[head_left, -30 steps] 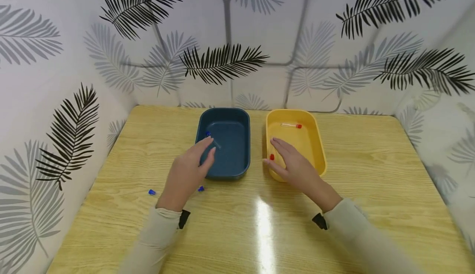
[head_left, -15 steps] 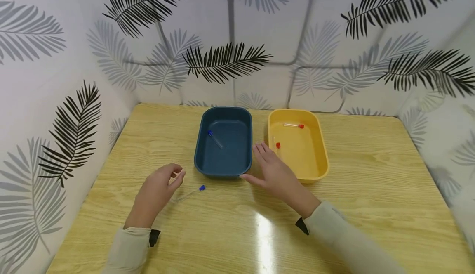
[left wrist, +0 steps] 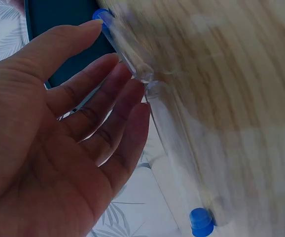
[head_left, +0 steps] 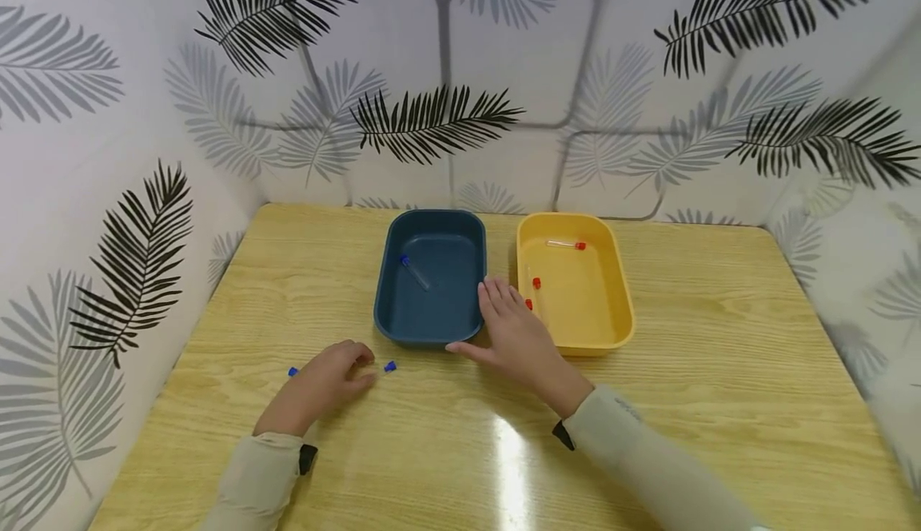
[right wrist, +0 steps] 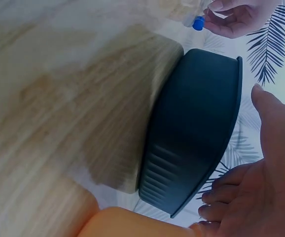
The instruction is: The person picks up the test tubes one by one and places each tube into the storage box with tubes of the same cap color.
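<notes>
My left hand (head_left: 316,387) is low over the wooden table with loosely bent fingers. Two clear test tubes with blue caps lie there, almost end to end in the left wrist view. The thumb tip overlaps the blue cap of the nearer test tube (left wrist: 125,47), and the fingertips are right beside the glass. A second test tube (left wrist: 174,138) extends past the little finger, its cap (left wrist: 201,222) at the lower end. My right hand (head_left: 521,347) holds nothing; its extended fingers are at the right rim of the dark blue bin (head_left: 379,307), thumb by the front corner.
One blue-capped test tube (head_left: 416,273) lies inside the dark blue bin. To the right stands a yellow bin (head_left: 624,307) containing several red-capped test tubes, one of them (head_left: 564,245) near its back wall. A leaf-patterned curtain (head_left: 619,75) borders the table.
My left hand has gone from above the dark blue bin down left to the tubes on the table. My right hand has shifted left from over the yellow bin to the dark blue bin's rim.
</notes>
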Demonstrator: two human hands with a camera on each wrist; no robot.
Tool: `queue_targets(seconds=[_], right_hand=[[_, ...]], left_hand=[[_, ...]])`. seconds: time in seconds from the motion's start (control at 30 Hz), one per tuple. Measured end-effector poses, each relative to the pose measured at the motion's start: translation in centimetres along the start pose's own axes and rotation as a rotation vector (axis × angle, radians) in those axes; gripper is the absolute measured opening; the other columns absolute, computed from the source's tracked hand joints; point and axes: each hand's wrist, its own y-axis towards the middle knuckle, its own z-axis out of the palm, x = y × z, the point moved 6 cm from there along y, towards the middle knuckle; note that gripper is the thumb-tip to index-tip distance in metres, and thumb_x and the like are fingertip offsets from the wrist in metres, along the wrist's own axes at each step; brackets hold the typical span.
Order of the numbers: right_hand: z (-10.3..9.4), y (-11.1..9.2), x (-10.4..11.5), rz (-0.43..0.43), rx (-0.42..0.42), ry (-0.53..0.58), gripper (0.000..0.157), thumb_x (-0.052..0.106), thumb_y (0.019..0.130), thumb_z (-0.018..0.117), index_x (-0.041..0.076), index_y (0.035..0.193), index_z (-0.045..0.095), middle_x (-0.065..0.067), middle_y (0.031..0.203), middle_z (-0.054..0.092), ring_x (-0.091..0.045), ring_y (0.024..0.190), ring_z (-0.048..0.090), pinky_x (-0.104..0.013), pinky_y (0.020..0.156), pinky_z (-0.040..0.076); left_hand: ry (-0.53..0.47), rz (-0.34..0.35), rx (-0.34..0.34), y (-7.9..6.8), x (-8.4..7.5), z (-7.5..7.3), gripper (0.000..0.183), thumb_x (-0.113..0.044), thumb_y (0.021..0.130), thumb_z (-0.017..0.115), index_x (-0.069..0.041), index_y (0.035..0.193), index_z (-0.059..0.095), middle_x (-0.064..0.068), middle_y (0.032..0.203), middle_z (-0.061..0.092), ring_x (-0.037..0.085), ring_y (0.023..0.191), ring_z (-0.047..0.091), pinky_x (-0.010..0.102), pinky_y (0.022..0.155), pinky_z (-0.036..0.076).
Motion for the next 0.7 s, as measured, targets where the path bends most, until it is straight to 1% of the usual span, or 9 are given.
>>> queue_targets(seconds=[0.13,0.23,0.33,0.43,0.5,0.57,0.7], right_hand=[[0.36,0.01,0.15,-0.002,0.001,0.001,0.099,0.073,0.074,0.039,-0.003,0.137,0.026,-0.016,0.143,0.02,-0.028,0.132,0.013,-0.038,0.106,0.014],[0.48,0.02,0.13,0.006,-0.003,-0.01,0.099,0.074,0.074,0.036,-0.003,0.137,0.026,-0.016,0.143,0.021,-0.028,0.132,0.013,-0.038,0.106,0.014],[0.55,0.06,0.06,0.017,-0.007,-0.008,0.1,0.075,0.074,0.033,-0.002,0.137,0.025,-0.016,0.143,0.021,-0.028,0.132,0.013,-0.038,0.105,0.015],[0.63,0.09,0.03,0.016,-0.007,-0.02,0.101,0.076,0.075,0.029,-0.003,0.137,0.025,-0.017,0.143,0.021,-0.028,0.132,0.012,-0.038,0.105,0.015],[0.6,0.1,0.08,0.008,-0.01,-0.031,0.1,0.076,0.075,0.028,-0.003,0.137,0.026,-0.017,0.143,0.021,-0.028,0.132,0.013,-0.038,0.105,0.015],[0.61,0.09,0.11,0.003,-0.012,-0.039,0.1,0.076,0.076,0.028,-0.003,0.137,0.027,-0.017,0.142,0.022,-0.028,0.132,0.014,-0.038,0.105,0.015],[0.56,0.05,0.11,0.005,-0.016,-0.027,0.098,0.075,0.076,0.028,-0.003,0.136,0.029,-0.017,0.142,0.023,-0.027,0.132,0.015,-0.038,0.105,0.015]], left_hand=[[0.003,0.018,0.008,0.06,-0.2,-0.08,0.024,-0.022,0.081,0.065,-0.007,0.099,0.06,0.0,0.092,0.056,0.015,0.085,0.053,0.033,0.076,0.044],[0.01,0.029,0.015,0.13,-0.39,-0.17,0.021,-0.02,0.081,0.065,-0.007,0.096,0.059,0.0,0.088,0.055,0.014,0.08,0.051,0.032,0.072,0.043],[0.022,0.048,0.015,0.34,-0.5,-0.16,0.014,-0.016,0.081,0.064,-0.008,0.091,0.059,-0.002,0.082,0.054,0.011,0.074,0.049,0.03,0.068,0.043],[0.027,0.052,0.018,0.57,-0.5,-0.03,0.008,-0.013,0.082,0.063,-0.009,0.086,0.058,-0.003,0.077,0.053,0.009,0.069,0.047,0.027,0.064,0.042],[0.033,0.051,0.023,0.73,-0.5,0.04,0.006,-0.012,0.082,0.063,-0.01,0.084,0.057,-0.004,0.076,0.052,0.008,0.068,0.046,0.027,0.063,0.042],[0.032,0.036,0.036,0.81,-0.46,0.16,0.006,-0.012,0.082,0.062,-0.011,0.083,0.057,-0.005,0.075,0.051,0.008,0.066,0.045,0.026,0.062,0.041],[0.025,0.023,0.055,0.91,-0.55,0.23,0.005,-0.01,0.083,0.06,-0.012,0.081,0.055,-0.005,0.073,0.049,0.01,0.065,0.044,0.027,0.06,0.039]])
